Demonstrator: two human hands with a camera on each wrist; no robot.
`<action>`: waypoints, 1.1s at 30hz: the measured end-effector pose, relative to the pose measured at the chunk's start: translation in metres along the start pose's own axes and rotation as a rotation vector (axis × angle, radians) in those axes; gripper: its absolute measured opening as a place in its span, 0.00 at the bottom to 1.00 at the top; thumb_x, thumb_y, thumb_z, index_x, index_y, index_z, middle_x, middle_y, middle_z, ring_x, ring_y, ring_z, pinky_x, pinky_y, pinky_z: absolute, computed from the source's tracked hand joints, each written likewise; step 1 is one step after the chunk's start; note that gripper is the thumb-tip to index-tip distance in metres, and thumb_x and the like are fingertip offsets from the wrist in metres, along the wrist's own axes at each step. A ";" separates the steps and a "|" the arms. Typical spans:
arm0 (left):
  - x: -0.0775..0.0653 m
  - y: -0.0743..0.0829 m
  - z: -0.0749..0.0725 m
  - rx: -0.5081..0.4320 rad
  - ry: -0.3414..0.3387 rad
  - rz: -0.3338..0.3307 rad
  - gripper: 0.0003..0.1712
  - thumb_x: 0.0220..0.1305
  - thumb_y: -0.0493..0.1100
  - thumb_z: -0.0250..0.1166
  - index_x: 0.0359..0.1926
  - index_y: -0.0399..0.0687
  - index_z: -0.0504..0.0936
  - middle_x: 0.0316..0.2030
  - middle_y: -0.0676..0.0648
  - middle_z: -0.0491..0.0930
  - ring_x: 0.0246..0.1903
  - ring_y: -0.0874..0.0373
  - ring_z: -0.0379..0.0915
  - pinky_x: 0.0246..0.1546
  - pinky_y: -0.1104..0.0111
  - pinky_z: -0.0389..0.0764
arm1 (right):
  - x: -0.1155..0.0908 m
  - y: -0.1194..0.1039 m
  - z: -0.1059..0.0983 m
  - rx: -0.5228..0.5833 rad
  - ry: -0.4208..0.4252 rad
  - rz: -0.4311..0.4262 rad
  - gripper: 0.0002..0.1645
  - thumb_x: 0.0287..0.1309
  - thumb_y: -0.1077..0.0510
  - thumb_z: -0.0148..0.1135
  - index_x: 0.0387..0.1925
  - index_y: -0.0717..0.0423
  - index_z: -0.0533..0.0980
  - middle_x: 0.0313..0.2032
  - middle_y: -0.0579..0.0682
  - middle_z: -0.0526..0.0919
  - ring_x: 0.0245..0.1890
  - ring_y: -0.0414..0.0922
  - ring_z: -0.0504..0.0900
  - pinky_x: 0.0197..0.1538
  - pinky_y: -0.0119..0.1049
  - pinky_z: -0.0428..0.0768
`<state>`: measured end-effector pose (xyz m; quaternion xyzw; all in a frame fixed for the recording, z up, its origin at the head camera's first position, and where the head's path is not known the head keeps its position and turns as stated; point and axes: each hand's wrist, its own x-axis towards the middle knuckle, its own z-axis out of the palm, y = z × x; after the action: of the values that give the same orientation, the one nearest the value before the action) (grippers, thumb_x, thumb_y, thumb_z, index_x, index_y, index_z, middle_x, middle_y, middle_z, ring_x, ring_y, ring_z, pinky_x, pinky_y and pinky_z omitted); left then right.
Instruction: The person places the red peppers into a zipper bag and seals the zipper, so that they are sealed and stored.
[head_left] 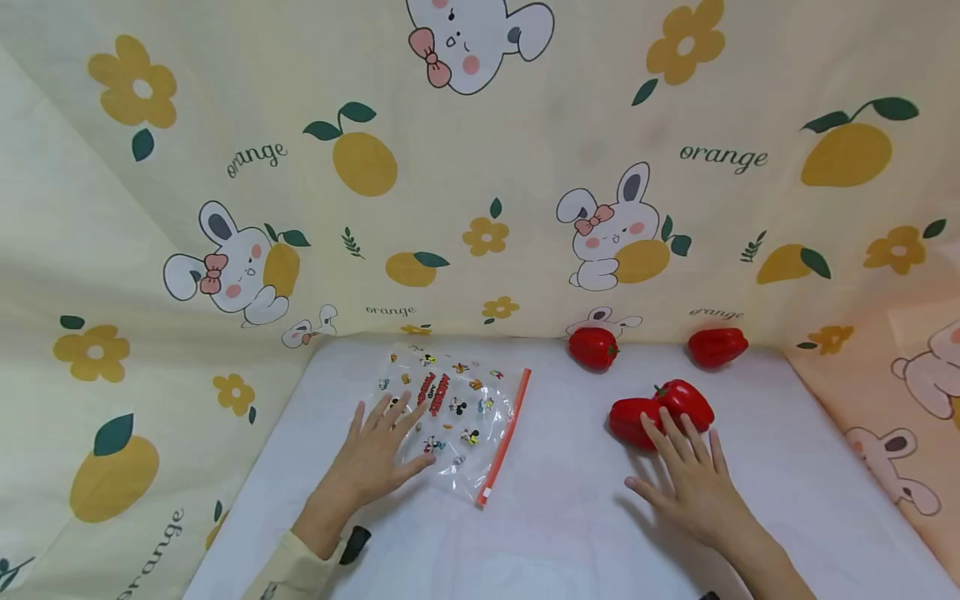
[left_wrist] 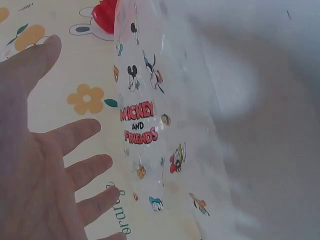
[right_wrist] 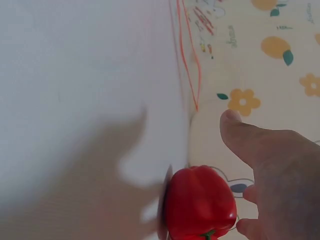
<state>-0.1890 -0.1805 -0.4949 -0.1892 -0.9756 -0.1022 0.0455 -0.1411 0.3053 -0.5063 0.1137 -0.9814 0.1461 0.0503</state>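
Note:
A clear zip bag (head_left: 465, 425) printed with cartoon figures lies on the white table, its orange-red zip strip on the right side. Over the bag's left part my left hand (head_left: 378, 454) is spread with straight fingers, holding nothing; the left wrist view shows the bag (left_wrist: 150, 165) beyond the fingertips. Two red bell peppers, one lying left (head_left: 632, 422) and one right (head_left: 686, 402), sit side by side on the right. My right hand (head_left: 690, 492) is spread just in front of them, fingertips overlapping them in the head view. A red pepper (right_wrist: 200, 202) also shows in the right wrist view.
Farther back stand two more red peppers, one near the middle (head_left: 593, 348) and one to the right (head_left: 717, 347). A cream cloth (head_left: 480, 167) with rabbits and oranges hangs behind the table (head_left: 555, 533) and along its sides.

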 end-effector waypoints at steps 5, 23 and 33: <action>0.004 0.006 0.006 -0.014 -0.025 0.015 0.48 0.70 0.72 0.64 0.81 0.54 0.68 0.83 0.41 0.58 0.82 0.35 0.49 0.78 0.31 0.45 | 0.007 0.002 -0.003 0.021 0.016 -0.014 0.67 0.57 0.31 0.76 0.85 0.54 0.53 0.82 0.68 0.51 0.81 0.71 0.45 0.78 0.69 0.26; 0.032 0.045 0.020 -0.019 -0.086 0.131 0.50 0.72 0.76 0.58 0.84 0.58 0.62 0.83 0.43 0.57 0.82 0.37 0.50 0.78 0.34 0.48 | 0.034 0.014 -0.001 0.096 0.041 -0.041 0.69 0.55 0.39 0.81 0.84 0.61 0.51 0.79 0.73 0.55 0.77 0.75 0.54 0.66 0.80 0.64; 0.048 0.068 0.027 0.030 -0.092 0.116 0.52 0.67 0.78 0.62 0.83 0.59 0.65 0.82 0.44 0.61 0.80 0.39 0.56 0.77 0.35 0.56 | 0.039 0.013 0.004 0.139 0.016 0.001 0.68 0.53 0.48 0.84 0.81 0.68 0.52 0.77 0.75 0.56 0.74 0.75 0.56 0.59 0.77 0.75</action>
<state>-0.2085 -0.0956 -0.5025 -0.2494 -0.9654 -0.0758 0.0094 -0.1819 0.3084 -0.5090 0.1154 -0.9685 0.2147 0.0500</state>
